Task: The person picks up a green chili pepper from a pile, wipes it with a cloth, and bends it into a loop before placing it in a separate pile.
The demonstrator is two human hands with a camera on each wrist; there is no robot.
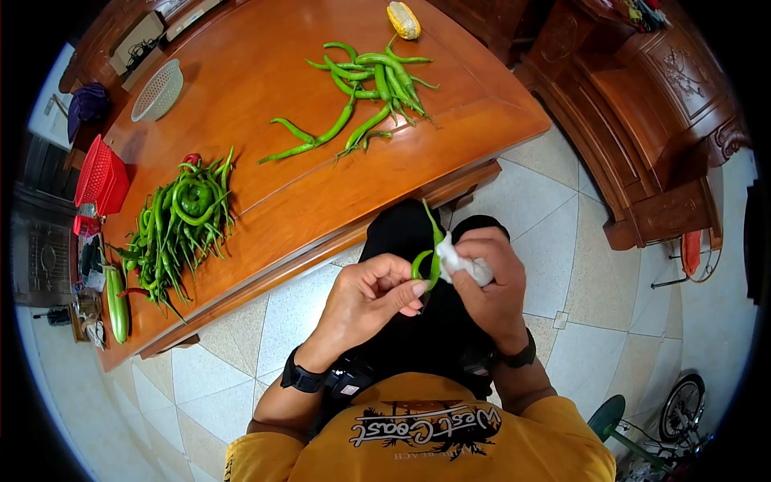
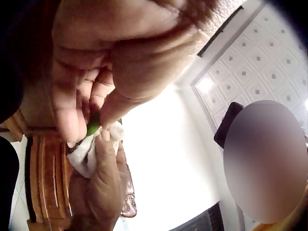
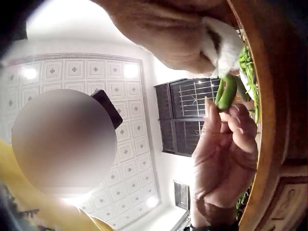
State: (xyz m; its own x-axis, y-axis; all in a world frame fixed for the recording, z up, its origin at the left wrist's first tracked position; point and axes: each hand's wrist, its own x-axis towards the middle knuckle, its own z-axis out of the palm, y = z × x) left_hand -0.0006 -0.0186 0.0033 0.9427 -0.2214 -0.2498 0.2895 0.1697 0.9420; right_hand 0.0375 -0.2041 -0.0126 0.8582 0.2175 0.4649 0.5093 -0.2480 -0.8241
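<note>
Evidently the green chili pepper (image 1: 430, 257) is held clear of the wooden table (image 1: 321, 201), over the person's lap at about 6 o'clock from the table's middle, probably so a cloth can pass right round it. The left hand (image 1: 365, 293) pinches its lower, curved end between thumb and fingertips, leaving the upper length and stalk free. The right hand (image 1: 490, 277) is curled round a wadded white cloth (image 1: 462, 263) and presses it against the pepper's side.

On the table the other peppers lie in two groups well apart, which looks like sorting: a dense heap (image 1: 177, 225) at 9 o'clock and a looser spread (image 1: 369, 88) at 12 o'clock. A corn cob (image 1: 403, 20) lies just beyond the spread, and a white colander (image 1: 157, 90) sits at 11 o'clock
</note>
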